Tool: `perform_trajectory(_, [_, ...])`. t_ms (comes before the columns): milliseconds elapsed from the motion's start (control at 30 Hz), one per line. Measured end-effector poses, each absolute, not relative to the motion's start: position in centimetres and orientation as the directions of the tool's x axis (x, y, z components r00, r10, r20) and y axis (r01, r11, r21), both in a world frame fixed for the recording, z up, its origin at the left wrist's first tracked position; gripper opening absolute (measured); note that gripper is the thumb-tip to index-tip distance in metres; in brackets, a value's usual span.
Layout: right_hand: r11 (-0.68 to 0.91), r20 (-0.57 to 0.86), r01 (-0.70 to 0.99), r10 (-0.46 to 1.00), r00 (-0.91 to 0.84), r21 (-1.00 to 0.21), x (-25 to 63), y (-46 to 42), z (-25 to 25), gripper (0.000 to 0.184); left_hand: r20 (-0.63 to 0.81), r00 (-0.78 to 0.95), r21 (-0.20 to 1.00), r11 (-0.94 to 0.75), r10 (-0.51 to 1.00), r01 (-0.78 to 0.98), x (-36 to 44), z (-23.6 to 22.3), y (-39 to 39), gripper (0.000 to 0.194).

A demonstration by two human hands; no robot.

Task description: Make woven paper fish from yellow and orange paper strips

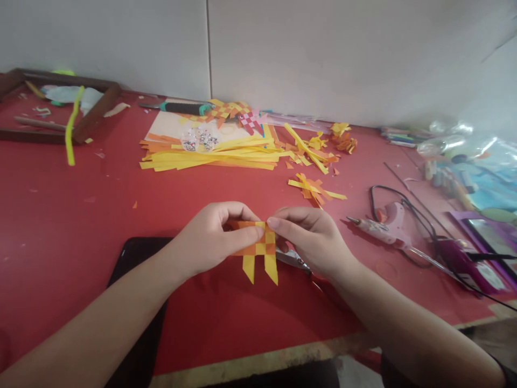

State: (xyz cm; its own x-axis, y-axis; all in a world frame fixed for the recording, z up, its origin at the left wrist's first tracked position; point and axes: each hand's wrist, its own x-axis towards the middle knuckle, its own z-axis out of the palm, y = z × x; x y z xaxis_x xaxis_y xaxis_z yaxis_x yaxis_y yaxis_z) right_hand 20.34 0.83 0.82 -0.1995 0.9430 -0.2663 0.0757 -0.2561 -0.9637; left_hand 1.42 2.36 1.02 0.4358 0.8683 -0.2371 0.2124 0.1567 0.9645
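A small woven paper piece (260,249), checkered in orange and yellow, is held up between my two hands above the red table. Two pointed yellow strip ends hang from its lower edge. My left hand (220,234) pinches its left part, thumb across the front and fingers behind. At the upper right corner, my right hand (309,234) grips the piece between thumb and fingertips. Scissors (297,261) lie under my right hand, their handles partly hidden by it. Beneath my left forearm rests a dark flat object (139,258).
Yellow and orange paper strips (214,156) lie at the back beside woven pieces (230,112). Cut scraps (313,188) sit nearer. On the right are a glue gun (390,226) with a looping cord and clear plastic bags (472,156). A brown frame (97,110) stands at back left.
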Motion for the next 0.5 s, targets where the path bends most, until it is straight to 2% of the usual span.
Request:
perform_trajectory(267, [-0.257,-0.276,0.121,0.944,-0.182,-0.959,20.47,0.88,0.84,0.026,-0.24,0.425,0.963,0.159,0.873,0.218,1.47,0.94,2.29,0.014])
perform_trajectory(433, [-0.247,-0.244,0.014,0.945,-0.218,-0.969,20.8,0.81,0.36,0.026,-0.24,0.412,0.961,0.154,0.879,0.231,1.54,1.18,2.28,0.016])
perform_trajectory(500, [-0.263,-0.263,0.028,0.942,-0.208,-0.964,20.78,0.8,0.38,0.024,-0.232,0.415,0.961,0.139,0.88,0.241,1.53,1.15,2.3,0.017])
